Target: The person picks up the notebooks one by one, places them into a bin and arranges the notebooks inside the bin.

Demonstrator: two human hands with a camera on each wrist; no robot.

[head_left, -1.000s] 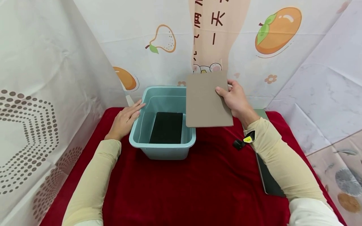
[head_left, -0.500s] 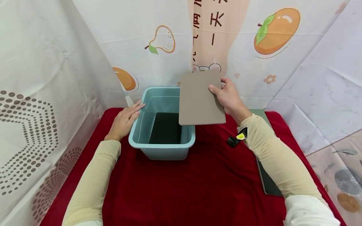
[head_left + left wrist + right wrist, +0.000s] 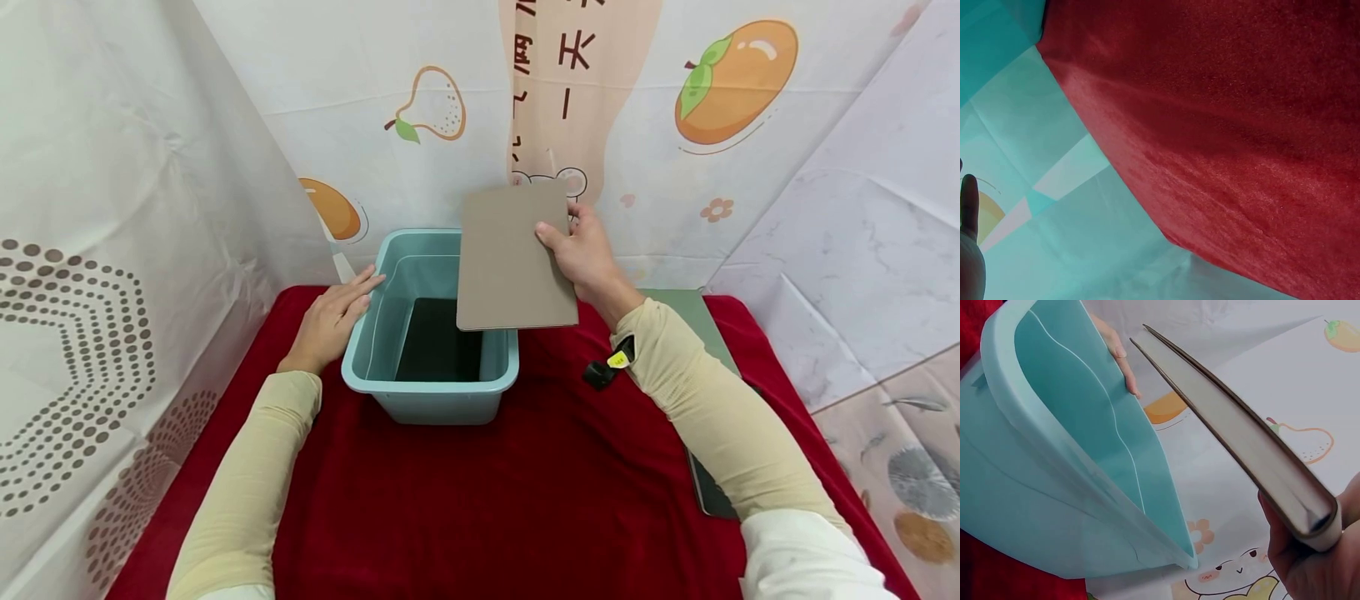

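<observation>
My right hand (image 3: 577, 250) grips a tan hardcover book (image 3: 513, 258) by its right edge, thumb on the cover, and holds it in the air over the right part of a light blue plastic bin (image 3: 431, 390). A black book (image 3: 438, 340) lies flat on the bin's floor. With straight fingers, my left hand (image 3: 341, 308) rests against the bin's left rim. The right wrist view shows the tan book (image 3: 1241, 447) edge-on above the bin (image 3: 1079, 456), the right hand (image 3: 1310, 569) under its spine, and the left fingers (image 3: 1113, 347) on the far rim.
A red cloth (image 3: 525, 500) covers the table; a green book (image 3: 686, 308) and a dark flat item (image 3: 708, 493) lie at its right, partly under my right forearm. Printed sheets (image 3: 112, 208) wall in the left, back and right sides. The left wrist view shows red cloth (image 3: 1241, 125).
My right hand has carried the tan book leftward, from beside the bin's right rim to over its opening. The left hand and the bin have not moved.
</observation>
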